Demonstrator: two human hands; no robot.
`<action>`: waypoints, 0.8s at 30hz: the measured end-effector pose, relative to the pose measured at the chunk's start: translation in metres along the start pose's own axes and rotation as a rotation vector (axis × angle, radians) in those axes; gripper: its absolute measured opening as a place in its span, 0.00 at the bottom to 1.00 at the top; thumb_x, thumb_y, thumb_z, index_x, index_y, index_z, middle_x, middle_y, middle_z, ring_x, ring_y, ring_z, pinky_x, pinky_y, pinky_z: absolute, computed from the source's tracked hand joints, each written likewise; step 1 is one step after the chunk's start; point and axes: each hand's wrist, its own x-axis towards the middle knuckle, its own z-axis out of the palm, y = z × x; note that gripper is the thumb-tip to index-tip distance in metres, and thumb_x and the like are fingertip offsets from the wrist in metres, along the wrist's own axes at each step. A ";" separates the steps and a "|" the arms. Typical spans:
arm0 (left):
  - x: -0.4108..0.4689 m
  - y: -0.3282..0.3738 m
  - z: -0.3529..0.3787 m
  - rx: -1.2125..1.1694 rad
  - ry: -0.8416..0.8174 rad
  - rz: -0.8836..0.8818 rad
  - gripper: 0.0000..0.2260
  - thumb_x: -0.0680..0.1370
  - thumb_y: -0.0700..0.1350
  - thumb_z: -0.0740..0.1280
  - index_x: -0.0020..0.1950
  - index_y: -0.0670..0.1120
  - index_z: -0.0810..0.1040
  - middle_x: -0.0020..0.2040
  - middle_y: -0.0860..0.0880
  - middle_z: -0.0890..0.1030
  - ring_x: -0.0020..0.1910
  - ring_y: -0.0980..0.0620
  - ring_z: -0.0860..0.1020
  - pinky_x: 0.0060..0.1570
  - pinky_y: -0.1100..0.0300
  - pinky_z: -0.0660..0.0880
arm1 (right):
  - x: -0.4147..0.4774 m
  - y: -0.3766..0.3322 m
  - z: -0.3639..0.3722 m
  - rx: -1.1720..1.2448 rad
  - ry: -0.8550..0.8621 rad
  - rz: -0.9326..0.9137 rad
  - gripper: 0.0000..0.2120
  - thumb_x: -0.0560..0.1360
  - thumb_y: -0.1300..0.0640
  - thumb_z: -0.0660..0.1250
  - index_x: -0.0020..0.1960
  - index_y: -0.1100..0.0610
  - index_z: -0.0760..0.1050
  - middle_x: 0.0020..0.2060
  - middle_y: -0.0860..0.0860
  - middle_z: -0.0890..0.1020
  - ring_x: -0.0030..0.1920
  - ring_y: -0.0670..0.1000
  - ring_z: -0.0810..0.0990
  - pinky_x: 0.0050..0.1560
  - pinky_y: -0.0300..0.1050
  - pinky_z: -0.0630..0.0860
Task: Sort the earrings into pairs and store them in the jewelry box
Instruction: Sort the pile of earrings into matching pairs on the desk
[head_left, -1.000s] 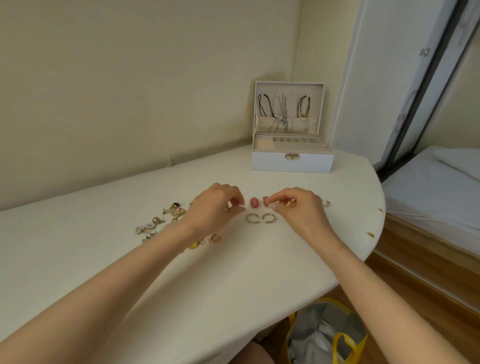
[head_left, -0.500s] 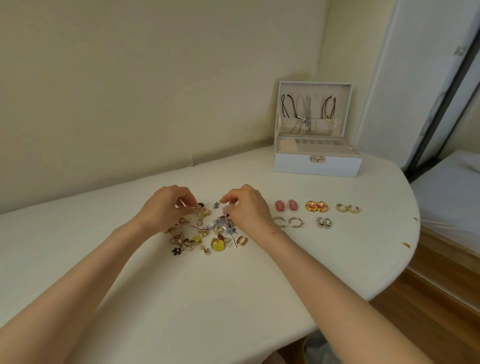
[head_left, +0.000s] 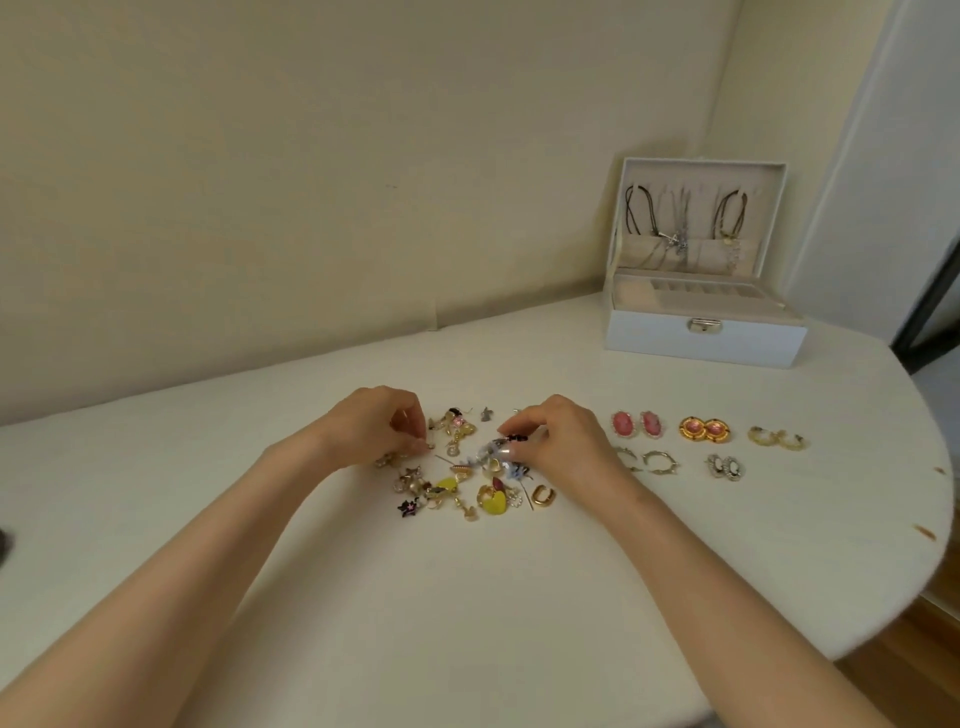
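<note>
A heap of mixed earrings (head_left: 462, 480) lies on the white table (head_left: 467, 597) between my hands. My left hand (head_left: 376, 426) pinches a small gold earring at the heap's left edge. My right hand (head_left: 558, 441) pinches a small dark earring (head_left: 515, 438) over the heap's right side. To the right, sorted pairs lie side by side: pink ovals (head_left: 636, 424), gold-rimmed pink rounds (head_left: 704, 429), gold hoops (head_left: 776, 438), spiked hoops (head_left: 658, 462) and small silver ovals (head_left: 725, 466). The white jewelry box (head_left: 701, 338) stands open at the back right.
Necklaces hang inside the box lid (head_left: 685, 223). The wall runs close behind the table. The table's rounded right edge (head_left: 935, 525) has brown chipped spots, with wooden floor below it.
The view swung left from the sorted pairs to the heap. Both hands moved from the pink ovals to the heap, and each has pinched a small earring.
</note>
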 end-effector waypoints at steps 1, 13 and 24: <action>0.000 0.001 0.000 -0.004 0.010 0.012 0.05 0.73 0.44 0.71 0.41 0.51 0.76 0.40 0.53 0.77 0.40 0.54 0.74 0.39 0.65 0.70 | 0.000 0.000 0.001 0.005 0.003 -0.004 0.12 0.71 0.56 0.72 0.54 0.54 0.81 0.41 0.42 0.72 0.44 0.43 0.73 0.39 0.25 0.65; 0.002 0.000 0.002 -0.022 0.031 0.047 0.04 0.74 0.40 0.70 0.44 0.49 0.77 0.40 0.55 0.77 0.39 0.58 0.73 0.37 0.69 0.67 | -0.007 -0.011 0.002 0.033 -0.090 -0.159 0.10 0.69 0.62 0.73 0.42 0.47 0.83 0.43 0.46 0.77 0.46 0.47 0.73 0.49 0.42 0.71; 0.000 -0.004 -0.014 -0.082 0.107 0.016 0.05 0.76 0.36 0.65 0.48 0.45 0.78 0.42 0.53 0.79 0.39 0.58 0.76 0.35 0.71 0.68 | -0.008 -0.006 0.006 -0.124 -0.098 -0.206 0.05 0.70 0.53 0.73 0.46 0.47 0.80 0.43 0.44 0.73 0.45 0.42 0.69 0.42 0.35 0.65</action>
